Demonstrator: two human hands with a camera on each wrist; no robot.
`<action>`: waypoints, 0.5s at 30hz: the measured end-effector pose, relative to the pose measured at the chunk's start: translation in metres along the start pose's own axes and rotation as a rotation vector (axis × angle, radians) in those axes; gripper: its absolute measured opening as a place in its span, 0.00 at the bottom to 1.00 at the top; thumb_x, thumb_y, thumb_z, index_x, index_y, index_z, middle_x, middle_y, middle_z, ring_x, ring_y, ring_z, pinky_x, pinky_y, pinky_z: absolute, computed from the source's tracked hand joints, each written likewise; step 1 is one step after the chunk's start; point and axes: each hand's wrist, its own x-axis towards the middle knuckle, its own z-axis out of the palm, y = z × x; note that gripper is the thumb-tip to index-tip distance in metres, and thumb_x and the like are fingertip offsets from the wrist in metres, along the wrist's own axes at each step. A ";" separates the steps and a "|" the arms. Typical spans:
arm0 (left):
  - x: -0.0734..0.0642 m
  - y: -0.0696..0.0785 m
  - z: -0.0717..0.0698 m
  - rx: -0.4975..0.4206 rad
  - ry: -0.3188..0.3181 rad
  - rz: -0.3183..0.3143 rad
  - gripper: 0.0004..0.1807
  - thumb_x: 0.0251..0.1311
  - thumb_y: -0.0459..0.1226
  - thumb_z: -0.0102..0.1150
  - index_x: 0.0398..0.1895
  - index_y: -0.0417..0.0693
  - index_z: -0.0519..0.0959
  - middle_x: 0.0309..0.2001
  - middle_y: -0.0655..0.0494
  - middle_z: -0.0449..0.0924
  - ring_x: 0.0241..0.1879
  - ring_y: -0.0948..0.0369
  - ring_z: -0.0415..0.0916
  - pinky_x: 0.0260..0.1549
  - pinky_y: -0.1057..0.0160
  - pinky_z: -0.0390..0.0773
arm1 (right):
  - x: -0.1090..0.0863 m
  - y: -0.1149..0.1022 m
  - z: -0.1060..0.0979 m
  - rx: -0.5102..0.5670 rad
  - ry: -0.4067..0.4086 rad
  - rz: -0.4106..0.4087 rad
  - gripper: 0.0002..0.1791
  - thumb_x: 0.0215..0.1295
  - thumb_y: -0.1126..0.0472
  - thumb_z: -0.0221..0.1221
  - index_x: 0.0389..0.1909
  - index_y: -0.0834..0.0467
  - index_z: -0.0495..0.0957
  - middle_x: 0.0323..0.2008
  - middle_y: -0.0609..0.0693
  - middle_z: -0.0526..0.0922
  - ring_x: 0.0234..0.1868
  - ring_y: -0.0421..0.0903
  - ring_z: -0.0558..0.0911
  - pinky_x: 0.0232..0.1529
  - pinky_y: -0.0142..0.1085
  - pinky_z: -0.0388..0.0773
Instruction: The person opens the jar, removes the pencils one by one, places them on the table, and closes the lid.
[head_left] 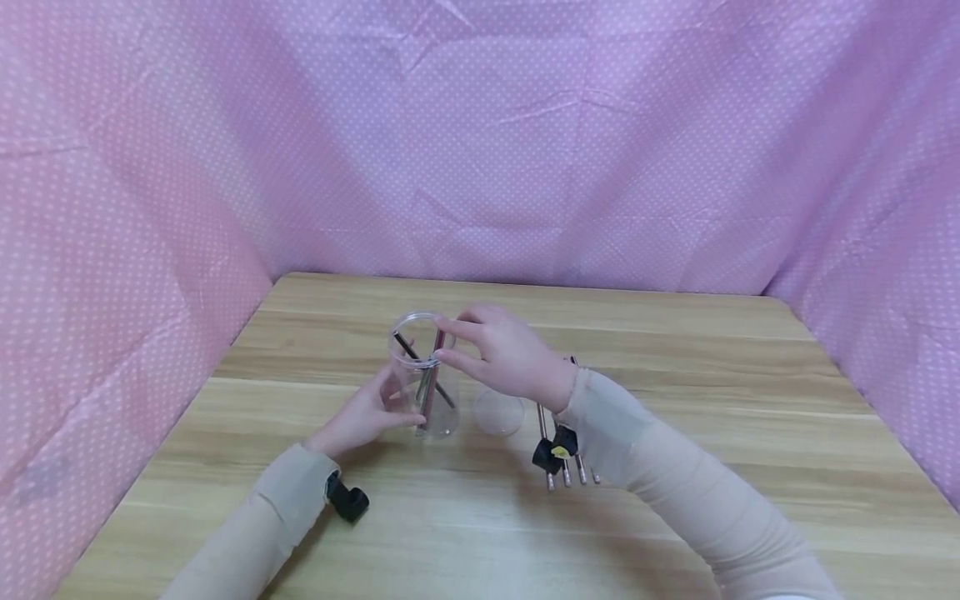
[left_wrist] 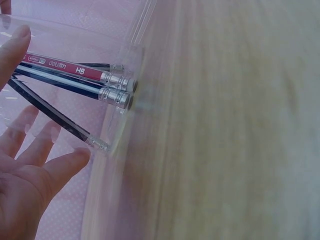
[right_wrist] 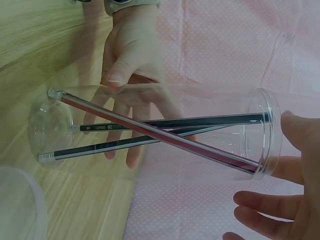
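Note:
My left hand (head_left: 367, 414) holds a tall clear plastic jar (head_left: 412, 365) around its lower side, thumb in front and fingers behind. The jar stands upright with several pencils leaning and crossing inside it. One is a red striped pencil (right_wrist: 200, 146) marked HB; others are black, such as the black pencil (right_wrist: 200, 122). Their silver-banded eraser ends point down, as the left wrist view shows. At the rim is my right hand (head_left: 504, 350), thumb and forefinger spread beside the red pencil's upper end, the other fingers loose.
A clear round lid (head_left: 498, 413) lies on the wooden table (head_left: 450, 533) just right of the jar. Several more pencils (head_left: 566, 475) lie side by side under the right wrist. Pink dotted cloth (head_left: 480, 150) hangs behind and at both sides.

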 end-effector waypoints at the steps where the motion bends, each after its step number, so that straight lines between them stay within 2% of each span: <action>1: 0.000 0.001 0.000 -0.003 0.000 -0.002 0.57 0.49 0.37 0.70 0.74 0.75 0.40 0.71 0.44 0.57 0.68 0.42 0.58 0.64 0.44 0.64 | 0.000 0.000 0.000 -0.001 0.004 -0.002 0.26 0.66 0.47 0.56 0.61 0.54 0.73 0.46 0.51 0.80 0.45 0.45 0.78 0.48 0.38 0.79; 6: -0.002 0.001 0.001 0.000 0.001 -0.021 0.56 0.49 0.37 0.70 0.73 0.76 0.42 0.71 0.45 0.57 0.68 0.42 0.57 0.64 0.44 0.64 | 0.001 0.001 0.001 -0.012 0.024 -0.030 0.25 0.65 0.47 0.57 0.59 0.55 0.74 0.47 0.53 0.80 0.46 0.47 0.78 0.49 0.39 0.78; 9: -0.001 0.000 0.001 0.009 0.003 -0.010 0.56 0.49 0.37 0.70 0.74 0.73 0.41 0.71 0.44 0.57 0.67 0.41 0.58 0.63 0.44 0.65 | 0.002 0.001 -0.001 -0.015 0.049 -0.055 0.21 0.64 0.49 0.59 0.55 0.55 0.79 0.50 0.55 0.79 0.52 0.51 0.75 0.55 0.43 0.75; 12: 0.000 0.000 0.000 0.022 0.006 0.007 0.56 0.50 0.37 0.69 0.75 0.67 0.41 0.70 0.43 0.57 0.67 0.40 0.59 0.63 0.44 0.65 | 0.004 -0.001 -0.004 -0.032 0.090 -0.117 0.16 0.63 0.53 0.60 0.49 0.54 0.83 0.52 0.55 0.78 0.55 0.53 0.72 0.59 0.45 0.71; 15: 0.000 0.000 0.000 0.024 0.010 0.005 0.55 0.51 0.37 0.69 0.75 0.60 0.43 0.70 0.42 0.58 0.67 0.40 0.58 0.63 0.43 0.64 | 0.006 -0.003 -0.005 -0.035 0.118 -0.206 0.12 0.63 0.58 0.61 0.46 0.54 0.84 0.50 0.52 0.80 0.55 0.51 0.71 0.59 0.44 0.69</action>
